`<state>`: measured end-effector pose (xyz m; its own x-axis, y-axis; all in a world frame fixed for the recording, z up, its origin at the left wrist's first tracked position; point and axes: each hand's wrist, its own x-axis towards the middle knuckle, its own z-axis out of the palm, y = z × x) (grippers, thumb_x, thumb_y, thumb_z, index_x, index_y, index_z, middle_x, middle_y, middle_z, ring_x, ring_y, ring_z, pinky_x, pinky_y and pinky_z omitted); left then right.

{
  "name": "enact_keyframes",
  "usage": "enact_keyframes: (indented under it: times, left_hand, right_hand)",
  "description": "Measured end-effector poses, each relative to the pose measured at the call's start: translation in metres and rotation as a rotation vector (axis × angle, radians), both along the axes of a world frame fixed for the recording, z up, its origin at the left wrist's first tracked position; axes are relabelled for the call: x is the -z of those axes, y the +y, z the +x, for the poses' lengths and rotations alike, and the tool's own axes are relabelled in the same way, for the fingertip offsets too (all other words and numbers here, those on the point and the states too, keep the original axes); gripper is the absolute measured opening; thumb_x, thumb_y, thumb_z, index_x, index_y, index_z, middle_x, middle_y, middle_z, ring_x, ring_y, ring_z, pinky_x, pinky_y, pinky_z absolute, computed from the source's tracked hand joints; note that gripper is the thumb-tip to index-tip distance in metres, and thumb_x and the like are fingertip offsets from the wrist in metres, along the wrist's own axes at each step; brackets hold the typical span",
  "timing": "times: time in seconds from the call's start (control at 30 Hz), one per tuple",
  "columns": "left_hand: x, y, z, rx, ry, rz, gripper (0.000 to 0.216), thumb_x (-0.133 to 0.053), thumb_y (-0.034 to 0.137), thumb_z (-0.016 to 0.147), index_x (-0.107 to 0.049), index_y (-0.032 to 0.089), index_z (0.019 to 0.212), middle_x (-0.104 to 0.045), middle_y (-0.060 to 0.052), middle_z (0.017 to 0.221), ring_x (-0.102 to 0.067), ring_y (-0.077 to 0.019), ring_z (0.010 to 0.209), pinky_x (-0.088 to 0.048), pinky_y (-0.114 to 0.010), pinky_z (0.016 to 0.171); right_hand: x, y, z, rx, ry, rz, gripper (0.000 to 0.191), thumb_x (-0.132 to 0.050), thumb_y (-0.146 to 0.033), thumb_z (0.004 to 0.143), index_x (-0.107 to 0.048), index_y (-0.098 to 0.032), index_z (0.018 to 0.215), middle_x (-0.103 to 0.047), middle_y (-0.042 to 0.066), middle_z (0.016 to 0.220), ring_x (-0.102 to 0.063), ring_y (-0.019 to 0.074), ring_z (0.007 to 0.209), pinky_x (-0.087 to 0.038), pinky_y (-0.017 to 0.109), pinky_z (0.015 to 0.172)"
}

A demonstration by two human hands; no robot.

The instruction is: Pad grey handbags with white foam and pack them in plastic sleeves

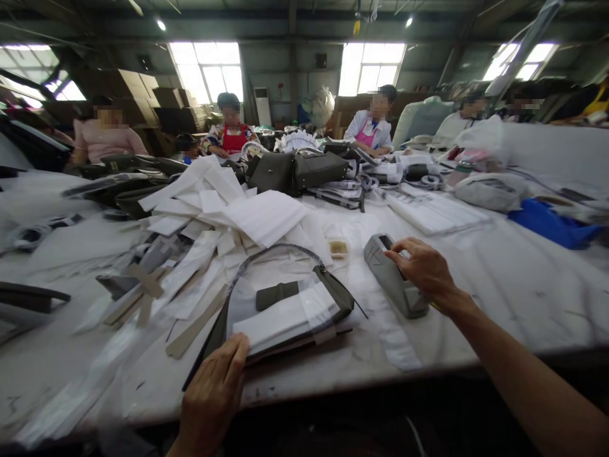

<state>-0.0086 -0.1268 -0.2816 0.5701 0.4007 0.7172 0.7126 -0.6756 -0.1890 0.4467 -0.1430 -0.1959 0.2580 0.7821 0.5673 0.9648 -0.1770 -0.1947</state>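
A dark olive handbag (341, 295) with a wrapped strap arching over it lies on the table in front of me. Folded white wrapping (285, 320) covers part of its side, and an olive flap (276, 295) shows above that. My left hand (216, 381) grips the bag's near left edge, fingers together over the end of the wrapping; its thumb is hidden. To the right stands a grey tape dispenser (404, 298). Over its top, my right hand (423, 266) is closed in a pinch at the opening. Whatever is between those fingertips is too small to make out.
White sheets (266, 216) are heaped behind the bag, with grey-brown strips (197, 324) to its left. A small tray (338, 248) sits near the dispenser. More dark bags (318, 170) and a blue item (552, 222) lie farther off. Several people sit across the table.
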Motion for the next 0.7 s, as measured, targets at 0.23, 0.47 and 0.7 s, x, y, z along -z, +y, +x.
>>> enact_keyframes:
  times: [0.23,0.47,0.7]
  left_hand:
    - [0.001,0.001,-0.001,-0.003,0.004,0.015,0.028,-0.045,0.013,0.097,-0.061,0.014,0.12,-0.072,-0.01,0.113,-0.068,-0.0215,0.099,-0.046,-0.034,0.093]
    - [0.003,0.001,0.0,-0.011,-0.015,0.025,0.027,-0.043,0.012,0.098,-0.062,0.015,0.118,-0.072,-0.008,0.11,-0.068,-0.0203,0.098,-0.047,-0.033,0.093]
    - [0.003,-0.001,0.002,-0.015,-0.027,0.027,0.028,-0.044,0.011,0.097,-0.061,0.015,0.118,-0.072,-0.009,0.11,-0.068,-0.0199,0.098,-0.047,-0.033,0.092]
  right_hand:
    - [0.019,0.016,-0.034,-0.196,0.029,-0.163,0.026,-0.045,-0.029,0.099,-0.065,-0.017,0.11,-0.069,0.009,0.109,-0.064,0.0219,0.1,-0.047,0.032,0.088]
    - [0.042,0.071,-0.042,-0.094,-0.083,-0.478,0.049,-0.038,0.005,0.083,-0.059,-0.016,0.123,-0.065,0.014,0.12,-0.069,0.0211,0.089,-0.049,0.032,0.078]
    - [0.055,0.09,-0.032,-0.11,-0.121,-0.483,0.045,-0.034,0.003,0.09,-0.054,-0.01,0.129,-0.066,0.016,0.115,-0.065,0.0211,0.101,-0.047,0.029,0.082]
